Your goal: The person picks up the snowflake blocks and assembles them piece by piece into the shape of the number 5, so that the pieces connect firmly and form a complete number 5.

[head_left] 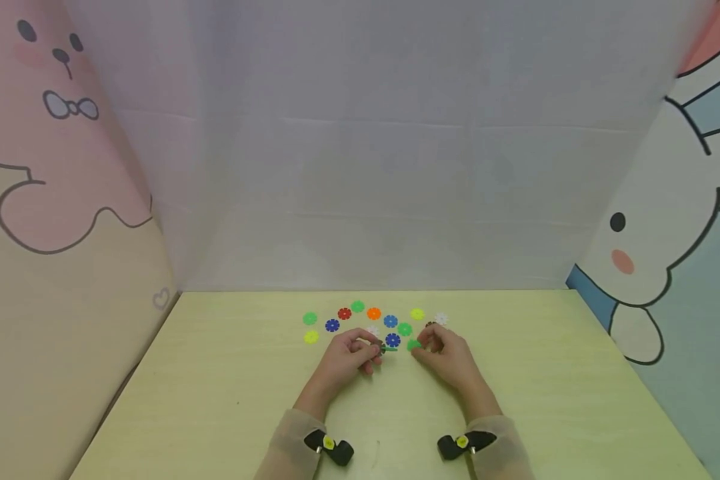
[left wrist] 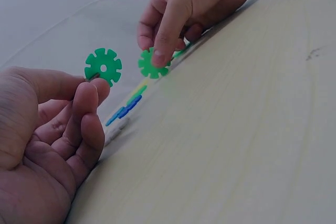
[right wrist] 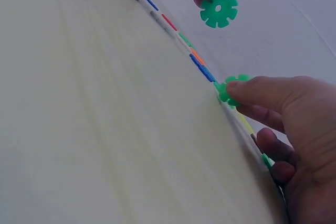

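My left hand pinches a brown notched plastic disc between thumb and fingertips, most of it hidden by them. Slotted into it at an angle is a green notched disc with a round hole in its middle. Over to the right, my right hand holds a second green notched disc between thumb and index finger. The two green discs face each other a short gap apart, just above the tabletop. Right beyond the fingers lies a dark blue disc.
Several loose notched discs lie flat behind the hands, among them an orange disc, a red disc and a yellow disc. A white disc lies past the right hand. The pale wooden table ends at a white curtain.
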`<control>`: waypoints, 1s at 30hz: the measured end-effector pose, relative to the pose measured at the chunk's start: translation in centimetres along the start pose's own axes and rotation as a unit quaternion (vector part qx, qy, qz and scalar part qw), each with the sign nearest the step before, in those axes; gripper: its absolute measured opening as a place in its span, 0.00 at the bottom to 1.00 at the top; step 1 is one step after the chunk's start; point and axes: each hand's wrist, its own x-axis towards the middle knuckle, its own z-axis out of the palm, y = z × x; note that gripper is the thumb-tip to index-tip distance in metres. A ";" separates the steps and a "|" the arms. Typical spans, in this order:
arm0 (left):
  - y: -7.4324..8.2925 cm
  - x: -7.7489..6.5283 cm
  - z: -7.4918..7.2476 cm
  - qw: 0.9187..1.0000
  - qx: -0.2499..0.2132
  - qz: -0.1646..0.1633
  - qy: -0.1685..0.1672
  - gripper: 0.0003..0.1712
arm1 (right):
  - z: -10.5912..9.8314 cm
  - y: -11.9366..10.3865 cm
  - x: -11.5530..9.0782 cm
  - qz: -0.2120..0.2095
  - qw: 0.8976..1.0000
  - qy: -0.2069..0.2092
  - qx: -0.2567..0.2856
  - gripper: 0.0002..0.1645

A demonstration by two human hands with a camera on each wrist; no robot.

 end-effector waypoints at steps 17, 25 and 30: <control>-0.1 0.2 0.1 1.000 0.006 -0.010 0.007 0.09 | 1.0 -0.6 -0.1 0.065 0.981 -0.048 0.178 0.10; 0.0 0.1 0.0 1.000 0.004 0.000 0.012 0.09 | 1.0 -1.1 -0.3 0.047 0.982 -0.065 0.173 0.13; 0.0 0.2 0.0 1.000 -0.005 -0.002 0.015 0.08 | 1.2 -1.4 -0.3 0.053 0.981 -0.071 0.172 0.11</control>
